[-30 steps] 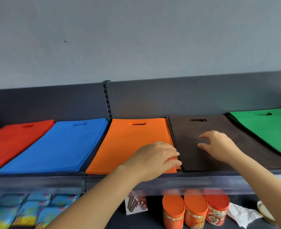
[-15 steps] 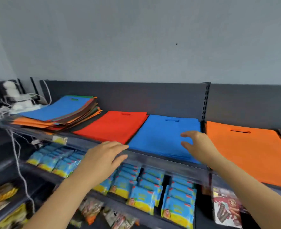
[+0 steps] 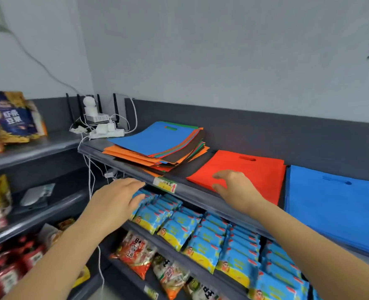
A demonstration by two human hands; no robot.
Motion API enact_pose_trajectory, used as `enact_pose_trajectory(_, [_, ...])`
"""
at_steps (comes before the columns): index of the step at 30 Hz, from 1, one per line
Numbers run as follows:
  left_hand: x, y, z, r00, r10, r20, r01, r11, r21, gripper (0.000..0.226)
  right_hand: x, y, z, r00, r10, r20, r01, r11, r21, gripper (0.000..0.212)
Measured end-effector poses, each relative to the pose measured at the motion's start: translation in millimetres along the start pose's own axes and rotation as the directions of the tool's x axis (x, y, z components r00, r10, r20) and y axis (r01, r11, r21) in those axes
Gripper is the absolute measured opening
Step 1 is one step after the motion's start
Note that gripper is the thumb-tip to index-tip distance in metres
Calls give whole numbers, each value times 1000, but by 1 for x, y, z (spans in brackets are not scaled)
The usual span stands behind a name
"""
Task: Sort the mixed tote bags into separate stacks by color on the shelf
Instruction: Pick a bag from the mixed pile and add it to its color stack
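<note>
A mixed pile of tote bags (image 3: 157,146) lies at the left end of the top shelf (image 3: 192,194), a blue bag uppermost over orange, brown, green and red ones. To its right lie a red stack (image 3: 255,169) and a blue stack (image 3: 335,204). My left hand (image 3: 118,198) hovers in front of the shelf's front edge, below the mixed pile, fingers straight and empty. Over the near corner of the red stack is my right hand (image 3: 235,187), fingers relaxed and spread, holding nothing.
A power strip with white plugs and cables (image 3: 105,131) sits behind the mixed pile in the corner. Blue snack packets (image 3: 201,232) fill the shelf below. Snack bags (image 3: 10,120) stand on the left side shelving.
The view has swung left from the orange and brown stacks to the mixed pile. Both hands left those stacks and moved left, now near the red stack and the shelf edge.
</note>
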State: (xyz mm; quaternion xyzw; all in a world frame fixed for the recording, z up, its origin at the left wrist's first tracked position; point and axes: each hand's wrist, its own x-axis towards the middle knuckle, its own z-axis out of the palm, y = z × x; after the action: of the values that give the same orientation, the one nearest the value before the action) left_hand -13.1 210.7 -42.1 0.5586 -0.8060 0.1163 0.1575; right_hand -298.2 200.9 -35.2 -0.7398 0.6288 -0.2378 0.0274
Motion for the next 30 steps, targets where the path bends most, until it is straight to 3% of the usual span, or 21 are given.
enact_pose_trajectory(12, [91, -81, 42, 998, -51, -40, 50, 998, -37, 44, 164, -56, 65, 977, -172, 127, 170, 985, 26, 42])
enact_pose_trajectory(17, [149, -107, 53, 997, -66, -37, 64, 997, -44, 43, 231, -66, 83, 949, -196, 249, 207, 978, -20, 68])
enact_pose_trajectory(20, [180, -124, 60, 997, -73, -12, 72, 995, -72, 44, 261, -63, 96, 907, -220, 360, 229, 973, 18, 74])
enact_pose_trajectory(24, [215, -147, 75, 995, -30, 100, 40, 994, -99, 48, 281, -55, 109, 869, -201, 453, 224, 975, 5, 66])
enact_pose_trajectory(26, [231, -160, 84, 980, 17, 198, 11, 990, -138, 58, 284, -55, 111, 894, -195, 404, 231, 972, -43, 60])
enact_pose_trajectory(30, [254, -183, 100, 926, 107, 362, -23, 973, -229, 107, 283, -64, 117, 946, -199, 257, 254, 945, -204, 45])
